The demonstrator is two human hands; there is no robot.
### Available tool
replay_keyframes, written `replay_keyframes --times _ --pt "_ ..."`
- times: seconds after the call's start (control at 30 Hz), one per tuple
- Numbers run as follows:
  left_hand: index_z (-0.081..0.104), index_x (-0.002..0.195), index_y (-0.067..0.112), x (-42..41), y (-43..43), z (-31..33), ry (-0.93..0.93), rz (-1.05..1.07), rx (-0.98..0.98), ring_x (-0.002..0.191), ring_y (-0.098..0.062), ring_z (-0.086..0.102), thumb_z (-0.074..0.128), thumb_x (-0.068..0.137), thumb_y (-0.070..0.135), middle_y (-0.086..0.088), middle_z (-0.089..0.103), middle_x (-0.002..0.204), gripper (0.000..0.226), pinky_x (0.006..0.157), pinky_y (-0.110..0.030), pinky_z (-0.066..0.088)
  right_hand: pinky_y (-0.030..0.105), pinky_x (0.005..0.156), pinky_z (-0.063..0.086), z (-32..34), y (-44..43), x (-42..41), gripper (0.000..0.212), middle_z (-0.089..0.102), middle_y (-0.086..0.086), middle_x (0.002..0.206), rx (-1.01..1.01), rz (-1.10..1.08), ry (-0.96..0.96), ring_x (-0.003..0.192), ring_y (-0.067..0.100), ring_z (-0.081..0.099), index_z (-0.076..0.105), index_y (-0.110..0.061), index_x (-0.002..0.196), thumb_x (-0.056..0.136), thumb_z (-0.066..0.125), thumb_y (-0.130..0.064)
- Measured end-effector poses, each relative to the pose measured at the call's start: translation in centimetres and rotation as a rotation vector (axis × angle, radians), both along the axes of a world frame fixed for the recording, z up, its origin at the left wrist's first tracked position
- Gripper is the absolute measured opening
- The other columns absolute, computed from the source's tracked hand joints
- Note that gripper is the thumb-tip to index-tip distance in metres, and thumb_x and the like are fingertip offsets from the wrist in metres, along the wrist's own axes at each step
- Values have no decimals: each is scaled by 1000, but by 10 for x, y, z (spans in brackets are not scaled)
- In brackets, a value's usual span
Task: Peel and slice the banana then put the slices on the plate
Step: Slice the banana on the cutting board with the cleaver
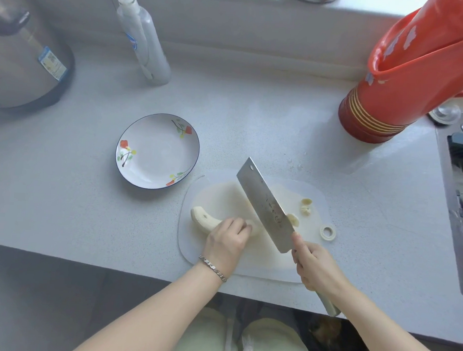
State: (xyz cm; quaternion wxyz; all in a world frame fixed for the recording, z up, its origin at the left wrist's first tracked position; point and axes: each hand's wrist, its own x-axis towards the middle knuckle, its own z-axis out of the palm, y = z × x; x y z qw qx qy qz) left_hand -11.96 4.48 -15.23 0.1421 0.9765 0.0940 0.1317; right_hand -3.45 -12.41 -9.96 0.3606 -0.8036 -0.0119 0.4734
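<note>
Fingers (242,226) of the left hand (226,241) are curled together over the peeled banana (204,218), pressing it onto the translucent cutting board (274,267). The knuckles sit close to the flat of the cleaver (266,203). Tucked this way, the fingertips stay back from the edge and the fruit cannot roll. The right hand (315,266) is wrapped round the cleaver handle, forefinger reaching up to the heel of the blade, probably for steadier control.

The blade is tilted, its tip pointing far and left. Its edge comes down at the banana's right end and hides it, so it cannot be told whether the cut is through. Most of the banana lies uncut, its blunt end pointing left. A few slices (293,219) lie on the board right of the blade, out of the knife's path. A small ring of tape (327,232) rests near the board's right edge.

The flowered plate (157,153) sits on the worktop (65,181) just far and left of the board, holding no slices, so the carry should be short.

The board's near edge lies close to the worktop's near edge, and the handle's end juts past it. A red flask (373,120) under a red bag stands far right, well apart. A sink (458,185) borders the right side
</note>
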Motion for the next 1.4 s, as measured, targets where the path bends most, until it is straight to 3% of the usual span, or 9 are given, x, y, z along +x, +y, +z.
replay_keyframes --times 0.2,0.27,0.37,0.43,0.53,0.73,0.93,1.27,1.4 --pt "64 99 13 2 -6 37 -374 -235 -28 93 -21 59 65 74 5 -4 68 97 26 83 -34 49 28 48 18 29 -4 8 53 29 -3 55 -206 281 -343 47 14 27 29 -14 63 88 37 -61" --pt "63 103 17 13 -6 52 -372 -315 -53 103 -19 59 62 84 21 -3 70 103 20 91 -33 46 27 47 23 36 -1 9 52 37 -5 56 -291 414 -440 50 14 35 33 -18 62 88 36 -63" --pt "59 124 20 35 3 76 146 -335 -119 128 -18 46 37 85 63 -2 57 131 63 106 -32 31 23 48 28 39 4 8 48 44 -7 60 -352 574 -513 60 17 45 38 -24 67 87 31 -67" --pt "30 146 25 45 12 79 614 -329 -85 144 -12 16 30 79 71 5 25 154 81 115 -30 14 21 48 28 38 4 8 48 44 -8 60 -353 614 -552 61 19 47 33 -28 63 84 28 -71" --pt "13 150 25 55 21 72 850 -351 -107 146 -10 6 40 87 64 8 12 158 79 115 -30 11 22 47 27 36 1 10 50 42 -8 59 -343 647 -583 57 16 43 26 -27 60 84 29 -71" --pt "18 149 24 69 25 69 861 -292 -405 144 -6 11 53 85 57 8 19 156 81 117 -29 16 29 56 35 23 -13 13 56 57 -2 71 -354 683 -719 65 20 50 50 -20 89 85 28 -71" --pt "12 150 25 86 22 66 960 -333 -336 146 -8 -1 60 78 61 9 11 158 94 120 -34 10 27 54 36 11 -26 10 122 43 -6 57 -306 685 -822 57 16 45 56 -29 106 45 -35 -81" --pt "17 149 21 109 22 46 990 -210 -128 146 -16 2 44 88 61 5 15 157 78 117 -41 13 21 42 20 24 -30 12 120 32 -5 53 -268 678 -856 58 17 43 53 -28 103 44 -39 -78" --pt "19 148 20 116 21 50 883 -162 -37 146 -16 1 43 92 52 0 15 157 68 118 -40 8 20 39 13 27 -32 11 109 26 -4 47 -270 681 -936 49 17 39 60 -24 92 59 -28 -81"
